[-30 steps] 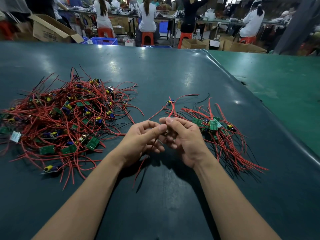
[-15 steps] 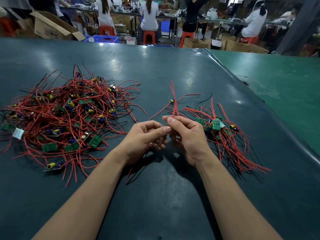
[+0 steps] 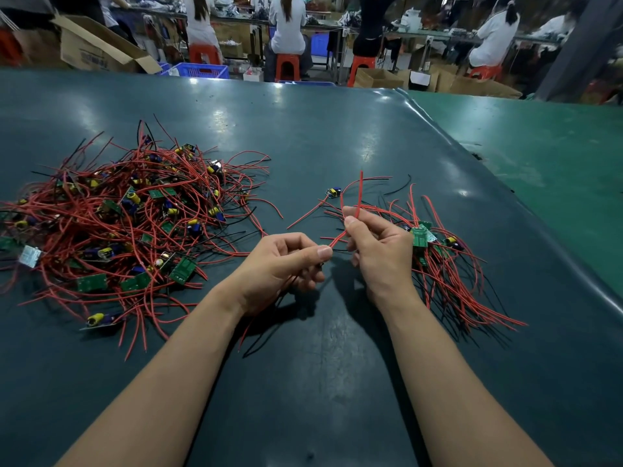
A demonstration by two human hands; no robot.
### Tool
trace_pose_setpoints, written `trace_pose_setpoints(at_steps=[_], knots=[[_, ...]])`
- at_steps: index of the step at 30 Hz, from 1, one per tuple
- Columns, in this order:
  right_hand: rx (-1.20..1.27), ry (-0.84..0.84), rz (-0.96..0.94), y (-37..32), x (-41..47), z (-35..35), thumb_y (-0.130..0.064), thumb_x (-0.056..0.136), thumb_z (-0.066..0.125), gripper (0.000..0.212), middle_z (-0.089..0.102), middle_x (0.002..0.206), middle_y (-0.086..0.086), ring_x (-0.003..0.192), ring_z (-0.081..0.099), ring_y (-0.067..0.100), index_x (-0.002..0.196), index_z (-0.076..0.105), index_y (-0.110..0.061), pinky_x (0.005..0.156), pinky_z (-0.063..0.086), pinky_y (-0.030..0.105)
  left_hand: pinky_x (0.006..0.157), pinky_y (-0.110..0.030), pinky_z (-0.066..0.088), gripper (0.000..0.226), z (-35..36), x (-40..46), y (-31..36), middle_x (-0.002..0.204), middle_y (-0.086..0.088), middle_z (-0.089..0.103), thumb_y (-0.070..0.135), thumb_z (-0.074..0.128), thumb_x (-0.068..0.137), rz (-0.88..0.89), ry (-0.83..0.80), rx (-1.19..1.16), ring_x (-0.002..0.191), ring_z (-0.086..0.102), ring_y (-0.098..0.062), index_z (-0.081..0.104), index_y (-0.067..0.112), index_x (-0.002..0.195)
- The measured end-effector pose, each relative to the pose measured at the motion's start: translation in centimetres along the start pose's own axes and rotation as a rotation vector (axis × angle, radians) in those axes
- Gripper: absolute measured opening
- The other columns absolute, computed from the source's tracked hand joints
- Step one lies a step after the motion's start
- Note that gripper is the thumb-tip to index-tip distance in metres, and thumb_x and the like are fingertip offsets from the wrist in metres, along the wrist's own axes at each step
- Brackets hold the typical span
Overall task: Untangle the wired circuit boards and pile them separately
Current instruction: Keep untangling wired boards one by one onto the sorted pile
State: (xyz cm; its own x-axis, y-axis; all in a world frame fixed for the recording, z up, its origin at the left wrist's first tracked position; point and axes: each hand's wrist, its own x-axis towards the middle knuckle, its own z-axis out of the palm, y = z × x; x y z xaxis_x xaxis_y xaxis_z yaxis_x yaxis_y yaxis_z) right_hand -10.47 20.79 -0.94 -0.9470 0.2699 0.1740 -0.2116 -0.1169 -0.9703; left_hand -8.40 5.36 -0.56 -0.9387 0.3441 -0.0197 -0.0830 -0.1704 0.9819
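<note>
A big tangled heap of green circuit boards with red and black wires (image 3: 128, 224) lies at the left of the dark table. A smaller sorted pile of wired boards (image 3: 441, 261) lies to the right. Between the two piles my left hand (image 3: 283, 267) pinches one wired circuit board, mostly hidden in the fingers, its red and black leads trailing down under the hand. My right hand (image 3: 377, 251) pinches that board's red wires (image 3: 357, 200), which stick up and back from the fingers. One loose board (image 3: 333, 192) lies just beyond them.
The dark table (image 3: 337, 136) meets a green table (image 3: 556, 150) along a raised seam on the right. Behind the far edge are cardboard boxes (image 3: 97, 48), a blue crate (image 3: 199, 69), orange stools and several seated people at benches.
My hands have drawn slightly apart. The right hand has lifted and straightened the red wires so they stand higher above the fingers, while the left keeps its pinch on the board.
</note>
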Motion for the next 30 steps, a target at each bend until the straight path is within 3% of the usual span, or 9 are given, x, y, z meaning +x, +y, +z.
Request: trace_pose_setpoints(at_steps=[9,14,17,19,22,25,27,30], knots=[[0.017,0.048,-0.147,0.2,0.8,-0.6,-0.003,0.097,0.054,0.018,0.056,0.063,-0.001,0.036,0.041,0.009,0.097,0.060,-0.020,0.037,0.034,0.020,0.042,-0.018,0.038,0.016,0.0,-0.4,0.3,0.053,-0.008,0.057,0.017,0.073,0.072,0.012,-0.061,0.021,0.046,0.057,-0.015,0.060,0.012,0.065],[-0.066,0.103,-0.211,0.5,0.7,-0.7,-0.007,0.096,0.055,0.020,0.057,0.064,0.002,0.040,0.043,0.017,0.087,0.059,-0.024,0.041,0.035,0.023,0.043,-0.018,0.039,0.016,-0.1,-0.5,0.3,0.053,-0.008,0.058,0.017,0.073,0.073,0.014,-0.085,0.030,0.048,0.058,-0.015,0.060,0.013,0.064],[0.005,0.115,-0.175,0.0,0.6,-0.7,-0.012,0.101,0.051,0.009,0.059,0.067,0.004,0.035,0.044,0.013,0.098,0.056,-0.019,0.036,0.035,0.020,0.043,-0.019,0.039,0.015,-0.1,-0.5,0.3,0.053,-0.007,0.058,0.017,0.073,0.072,0.021,-0.080,0.012,0.047,0.056,-0.016,0.062,0.017,0.061],[0.122,0.105,-0.047,-0.4,0.7,-0.9,-0.022,0.103,0.050,0.009,0.062,0.070,0.005,0.036,0.047,0.013,0.110,0.052,-0.017,0.035,0.036,0.020,0.044,-0.020,0.041,0.013,-0.1,-0.5,0.3,0.054,-0.007,0.058,0.019,0.074,0.070,0.036,-0.037,-0.028,0.047,0.055,-0.017,0.064,0.017,0.062],[0.128,-0.105,0.223,-0.9,-0.1,-1.0,-0.042,0.097,0.055,0.037,0.053,0.056,-0.002,0.036,0.042,0.009,0.109,0.060,-0.007,0.035,0.031,0.016,0.047,-0.020,0.045,0.015,0.0,-0.2,0.1,0.055,-0.006,0.057,0.019,0.075,0.068,0.073,0.054,-0.113,0.050,0.057,-0.016,0.063,0.011,0.070],[0.027,-0.415,0.253,-1.3,-1.6,-0.7,-0.030,0.093,0.063,0.024,0.053,0.046,-0.011,0.036,0.044,0.000,0.091,0.070,-0.007,0.036,0.034,0.014,0.049,-0.021,0.046,0.018,0.0,-0.1,-0.1,0.056,-0.007,0.058,0.018,0.074,0.071,0.096,0.066,-0.105,0.051,0.059,-0.016,0.061,0.006,0.074],[0.070,-0.449,0.225,-1.6,-1.7,-0.6,-0.016,0.092,0.065,0.012,0.056,0.048,-0.011,0.037,0.045,-0.001,0.089,0.071,-0.006,0.038,0.035,0.012,0.050,-0.022,0.047,0.020,-0.1,-0.2,-0.2,0.058,-0.010,0.060,0.022,0.076,0.070,0.099,0.056,-0.049,0.051,0.059,-0.017,0.064,0.007,0.074],[0.071,-0.370,0.184,-1.5,-1.4,-0.7,-0.015,0.091,0.066,0.014,0.044,0.045,-0.008,0.036,0.030,0.003,0.080,0.074,-0.012,0.036,0.024,0.013,0.048,-0.021,0.047,0.022,-0.1,-0.3,-0.2,0.057,-0.006,0.059,0.025,0.077,0.069,0.078,0.036,-0.040,0.052,0.060,-0.016,0.062,0.009,0.070]])
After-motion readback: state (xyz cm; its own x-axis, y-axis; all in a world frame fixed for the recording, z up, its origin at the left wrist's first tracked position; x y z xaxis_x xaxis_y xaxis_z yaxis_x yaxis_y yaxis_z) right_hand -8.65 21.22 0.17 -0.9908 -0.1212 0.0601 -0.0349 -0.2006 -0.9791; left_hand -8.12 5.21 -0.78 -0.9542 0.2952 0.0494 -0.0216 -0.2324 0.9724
